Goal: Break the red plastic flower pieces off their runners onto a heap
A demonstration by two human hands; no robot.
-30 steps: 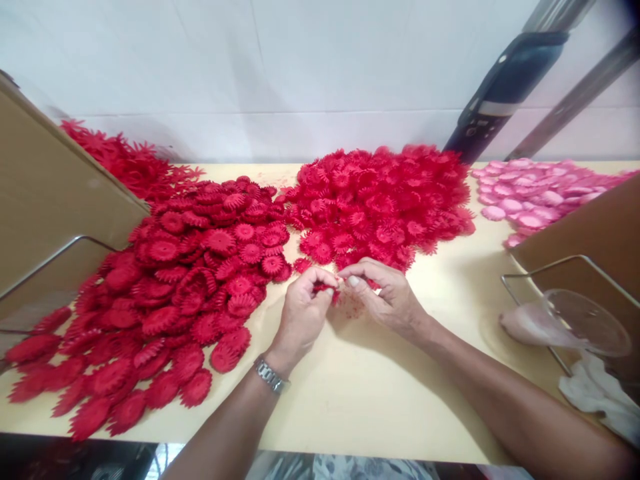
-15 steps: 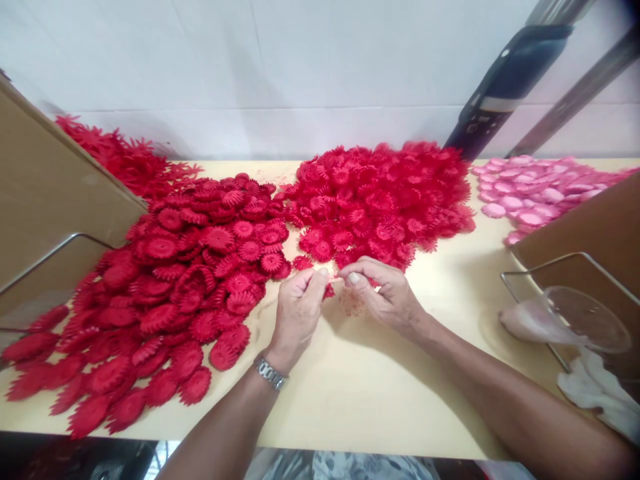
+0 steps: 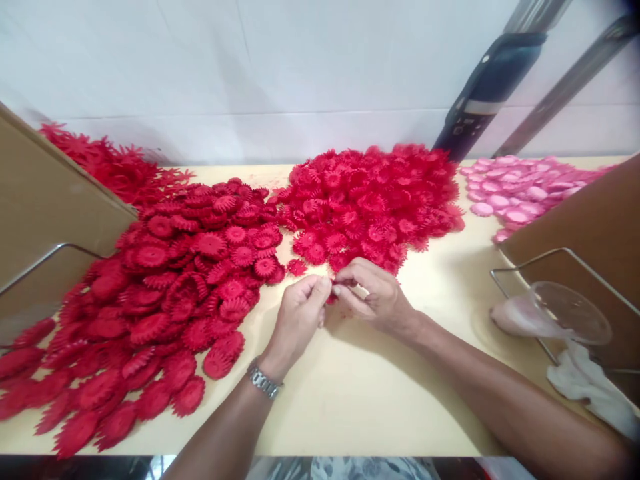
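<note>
My left hand [image 3: 303,304] pinches a small red petal piece [image 3: 331,300] with thumb and forefinger, a little above the table. Its fingers hide most of the piece. My right hand [image 3: 367,293] meets it from the right, thumb and forefinger pinched at the same red piece. A heap of red petal pieces [image 3: 370,200] with toothed edges lies just beyond my hands. Left of my left hand spreads a larger heap of darker red, stacked toothed discs [image 3: 190,293]. One loose red piece [image 3: 297,267] lies between the heaps.
Cardboard boxes stand at the left [image 3: 55,200] and right [image 3: 585,233]. Near the right box are a wire stand [image 3: 565,250], a clear plastic cup [image 3: 530,313] lying tilted and a crumpled white tissue [image 3: 590,383]. Pink discs [image 3: 525,187] lie at the back right.
My right hand has moved in to meet my left, closing the gap at the red piece. The whole view has shifted slightly.
</note>
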